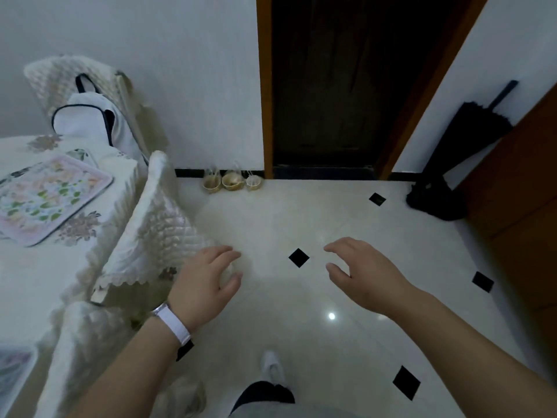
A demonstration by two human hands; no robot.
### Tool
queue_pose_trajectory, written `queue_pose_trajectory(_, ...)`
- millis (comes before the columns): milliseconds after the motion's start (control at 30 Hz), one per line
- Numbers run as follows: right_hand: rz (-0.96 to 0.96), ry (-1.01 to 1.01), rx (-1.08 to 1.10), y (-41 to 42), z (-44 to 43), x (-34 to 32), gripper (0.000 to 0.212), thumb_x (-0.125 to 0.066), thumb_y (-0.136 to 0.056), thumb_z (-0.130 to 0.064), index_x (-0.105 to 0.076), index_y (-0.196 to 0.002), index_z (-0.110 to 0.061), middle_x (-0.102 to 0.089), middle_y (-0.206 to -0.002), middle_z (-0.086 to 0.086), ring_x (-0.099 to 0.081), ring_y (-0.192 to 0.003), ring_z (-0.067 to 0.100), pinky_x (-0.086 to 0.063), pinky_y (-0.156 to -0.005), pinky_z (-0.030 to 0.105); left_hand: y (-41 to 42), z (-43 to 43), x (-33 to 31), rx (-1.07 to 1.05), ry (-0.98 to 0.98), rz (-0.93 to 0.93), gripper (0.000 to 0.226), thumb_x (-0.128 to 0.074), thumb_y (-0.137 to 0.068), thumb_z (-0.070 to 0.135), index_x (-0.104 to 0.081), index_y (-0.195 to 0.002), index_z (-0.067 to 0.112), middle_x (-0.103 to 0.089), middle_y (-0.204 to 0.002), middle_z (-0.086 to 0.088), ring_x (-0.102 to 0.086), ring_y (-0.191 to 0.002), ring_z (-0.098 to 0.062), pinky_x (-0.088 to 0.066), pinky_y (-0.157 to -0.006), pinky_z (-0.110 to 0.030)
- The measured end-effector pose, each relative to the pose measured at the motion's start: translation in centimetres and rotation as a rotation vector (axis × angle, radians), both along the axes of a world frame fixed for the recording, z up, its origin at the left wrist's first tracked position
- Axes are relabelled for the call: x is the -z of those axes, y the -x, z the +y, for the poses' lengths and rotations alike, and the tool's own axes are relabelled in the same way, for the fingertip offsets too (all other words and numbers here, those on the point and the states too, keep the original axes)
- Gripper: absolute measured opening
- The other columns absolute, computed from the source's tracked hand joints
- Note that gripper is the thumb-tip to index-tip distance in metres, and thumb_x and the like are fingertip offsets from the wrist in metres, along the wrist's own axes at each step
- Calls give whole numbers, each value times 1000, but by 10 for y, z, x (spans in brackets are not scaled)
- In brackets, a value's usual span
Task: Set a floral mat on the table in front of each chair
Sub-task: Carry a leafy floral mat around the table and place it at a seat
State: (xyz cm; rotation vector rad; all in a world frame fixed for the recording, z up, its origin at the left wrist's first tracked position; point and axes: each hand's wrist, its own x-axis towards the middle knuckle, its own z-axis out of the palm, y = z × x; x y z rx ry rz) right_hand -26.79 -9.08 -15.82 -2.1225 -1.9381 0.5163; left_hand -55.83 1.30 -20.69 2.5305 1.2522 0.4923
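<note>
Your left hand (208,276) and right hand (361,273) are empty, loosely spread. One floral mat (45,200) lies at the table (30,285) edge; fetch another.

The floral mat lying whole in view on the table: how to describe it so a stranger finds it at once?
Look left to the table with the pale flowered cloth. The floral mat lies flat on it, nearer than the white backpack. Unlike the second mat cut off at the lower left edge, it shows whole, with rounded corners, dark edging and green leaves.
</note>
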Motion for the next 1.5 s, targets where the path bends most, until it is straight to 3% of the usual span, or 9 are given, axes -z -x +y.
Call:
queue_pose_trajectory(167,-87,-31,-61,-1,87,-10,42,-45,-99,-38,-50,-138,-23,-52,-137,-8,-46,-123,13,-38,-101,27,-7,82,-5,35,-36,114,41,-50,-85,44,-69,-110,18,-68,-115,-5,-64,-101,-28,-51,-84,-39)
queue_pose_trajectory(533,-133,-67,-250,-1,234,-1,48,-41,-94,-43,-55,-133,-20,-55,-133,-3,-51,-118,19,-42,-98,34,-3,181,-15,-132,-44,169,41,-51,-86,45,-63,-117,21,-64,-121,-3,-59,-109,-27,-50,-86,-44)
queue_pose_trajectory(633,-124,-84,-298,-9,280,6,45,-48,-94,-39,-55,-134,-19,-54,-136,0,-49,-124,21,-39,-100,36,-10,211,-16,-178,-51,196,42,-50,-85,46,-63,-117,21,-64,-121,-2,-58,-111,-27,-49,-86,-42)
queue_pose_trajectory(900,-96,-91,-513,-47,438,24,47,-44,-95,-43,-49,-138,-24,-46,-144,0,-40,-133,21,-33,-106,38,-57,314,-24,-356,-61,290,42,-48,-84,46,-63,-115,22,-64,-121,-2,-59,-108,-27,-48,-85,-39)
queue_pose_trajectory(1100,-119,-122,-673,-75,546,12,49,-37,-91,-47,-52,-132,-25,-50,-138,-1,-44,-128,23,-40,-103,42,-91,383,-43,-467,-76,352,44,-47,-85,46,-62,-118,21,-64,-122,-3,-57,-112,-29,-47,-89,-42)
queue_pose_trajectory(1400,-121,-131,-860,-44,642,7,51,-39,-89,-46,-55,-132,-23,-51,-137,-2,-44,-128,21,-38,-102,40,-72,418,-55,-704,-21,359,44,-60,-82,42,-61,-123,25,-62,-127,0,-56,-116,-27,-47,-89,-43)
queue_pose_trajectory(1500,-122,-130,-912,-20,668,9,55,-34,-87,-49,-57,-129,-23,-54,-135,0,-46,-126,23,-39,-100,41,-56,423,-57,-773,-60,351,41,-56,-83,42,-63,-119,23,-64,-122,-1,-57,-112,-27,-47,-86,-42)
